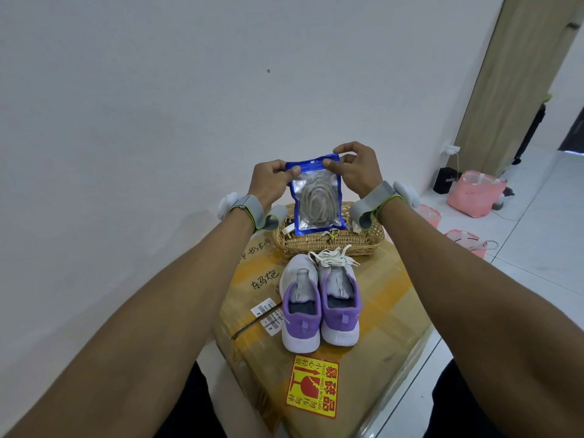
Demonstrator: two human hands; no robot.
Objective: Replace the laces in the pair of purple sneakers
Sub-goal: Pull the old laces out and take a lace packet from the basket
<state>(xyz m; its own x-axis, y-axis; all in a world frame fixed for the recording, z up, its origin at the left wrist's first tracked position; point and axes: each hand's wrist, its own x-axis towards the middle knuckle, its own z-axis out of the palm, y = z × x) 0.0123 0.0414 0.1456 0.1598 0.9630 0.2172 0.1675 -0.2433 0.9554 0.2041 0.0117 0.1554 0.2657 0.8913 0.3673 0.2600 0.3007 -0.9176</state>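
- Cardboard box: served as the surface; taped top, handwriting at its far left corner.
- Wicker basket: stood at the box's far edge, long axis running left to right, small items inside too hidden to identify.
- Pink bag: sat on the tiled floor to the right, well apart from the box.
- Purple sneakers: one pair, side by side and touching, mid-surface; heels toward the person, toes pointing away at the basket, long axes running near to far.
- Pouch: blue-edged with a clear window, held upright in the air above the basket, long axis vertical, blue header uppermost; coiled laces, beige, showed through the window.
- Warning sticker: yellow and red, flat on the box just nearer than the heels.
- Left hand: grip clamped on the pouch's upper left corner, thumb over the front face, fingers curled behind.
- Right hand: grip clamped on the upper right corner, thumb and fingers pinched over the header.
- White laces: a loose heap over the right sneaker's toe, just beside the basket.
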